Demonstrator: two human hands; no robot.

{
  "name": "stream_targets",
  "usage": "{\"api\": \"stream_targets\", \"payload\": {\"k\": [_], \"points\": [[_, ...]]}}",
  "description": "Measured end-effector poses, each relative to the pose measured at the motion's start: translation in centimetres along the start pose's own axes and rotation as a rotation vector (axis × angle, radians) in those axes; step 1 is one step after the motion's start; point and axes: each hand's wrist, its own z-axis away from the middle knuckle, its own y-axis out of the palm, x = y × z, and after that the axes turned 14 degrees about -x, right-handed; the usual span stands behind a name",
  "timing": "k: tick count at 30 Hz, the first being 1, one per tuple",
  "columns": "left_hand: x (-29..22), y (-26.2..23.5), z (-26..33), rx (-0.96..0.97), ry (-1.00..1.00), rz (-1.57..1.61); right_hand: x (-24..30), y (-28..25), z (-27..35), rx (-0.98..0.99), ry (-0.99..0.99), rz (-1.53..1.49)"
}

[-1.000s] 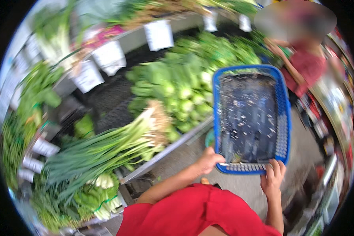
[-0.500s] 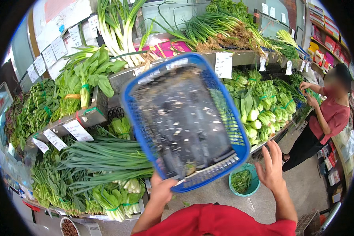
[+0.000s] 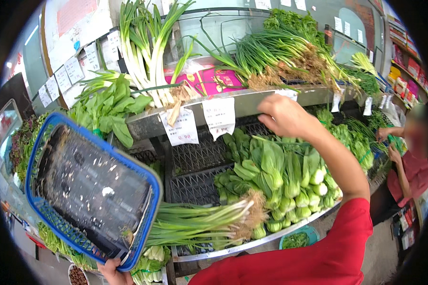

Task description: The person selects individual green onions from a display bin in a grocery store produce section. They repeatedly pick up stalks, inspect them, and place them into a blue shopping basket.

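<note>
My left hand (image 3: 113, 272) grips the near rim of a blue plastic basket (image 3: 153, 176), tilted at the lower left. Dark liner with pale scraps and dirt lies inside the basket (image 3: 92, 178). My right hand (image 3: 287, 115) is raised before the upper shelf edge, above the bok choy (image 3: 290, 178). Its fingers are loosely bent and apart, with nothing seen between them. Scallions (image 3: 199, 221) lie beside the bok choy, roots to the right, their leaves partly behind the basket.
Leeks (image 3: 150, 57) and rooted scallions (image 3: 280, 59) fill the upper shelf (image 3: 176, 110), with paper tags (image 3: 218, 116) along it. Black mesh trays (image 3: 195, 159) sit below. A teal basin (image 3: 305, 234) with greens stands on the floor. At right, another person (image 3: 411, 166) handles vegetables.
The blue basket has swung left and down in my left hand. My right hand has risen from beside the basket to the upper shelf edge. My view has shifted right.
</note>
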Motion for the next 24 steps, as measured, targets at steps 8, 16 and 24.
{"api": "stream_targets", "payload": {"k": [8, 16, 24], "points": [[-0.2, -1.1, 0.1, -0.195, -0.034, -0.040, -11.1, 10.7, -15.0, 0.292, 0.134, 0.140], [0.2, 0.7, -0.4, -0.320, 0.059, -0.057, -18.6, 20.9, -22.7, 0.324, 0.026, 0.164], [0.4, 2.2, -1.1, -0.380, 0.033, -0.007, -19.7, 23.2, -23.5, 0.174, 0.221, 0.252]]}}
